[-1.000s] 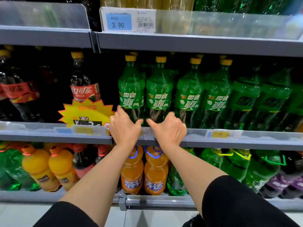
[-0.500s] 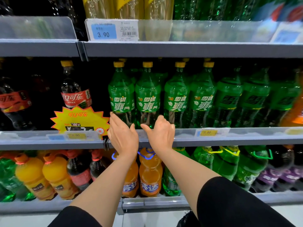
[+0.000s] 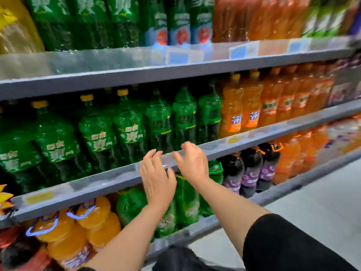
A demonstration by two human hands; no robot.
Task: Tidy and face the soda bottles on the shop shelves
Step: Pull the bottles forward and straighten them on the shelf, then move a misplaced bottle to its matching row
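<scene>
Hands: our left hand (image 3: 157,180) and right hand (image 3: 192,163) hover side by side, fingers spread, gripping nothing, at the middle shelf (image 3: 117,178) edge.
Bottles: green soda bottles (image 3: 129,132) stand upright just behind; orange soda bottles (image 3: 252,108) to their right.

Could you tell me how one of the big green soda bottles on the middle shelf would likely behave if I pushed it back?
The green soda bottle looks full, so probably heavy for its size and apt to slide rather than tip. It is tall with a narrow neck, so a high push might rock it. Close neighbours should steady it. Both hands hover open at the shelf rail.
</scene>
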